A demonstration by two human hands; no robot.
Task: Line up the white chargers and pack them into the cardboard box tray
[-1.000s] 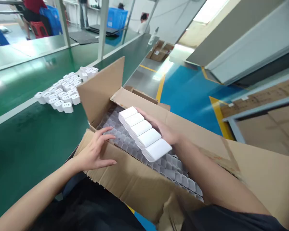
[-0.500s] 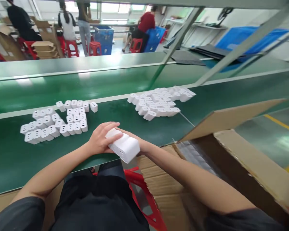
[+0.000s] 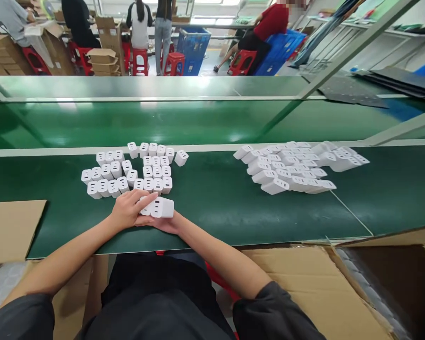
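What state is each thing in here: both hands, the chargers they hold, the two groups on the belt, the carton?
Left hand: closed over the held chargers.
Right hand: under the held chargers, gripping.
Held chargers: in a row, on the belt's near edge.
Left charger group: upright, in rows.
Right charger group: lying down, heaped.
Carton: open.

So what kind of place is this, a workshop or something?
Most likely a factory packing line. A long green belt runs across the view with two batches of small white chargers laid out on it, an open cardboard box stands beside the person, and other workers sit on red stools behind.
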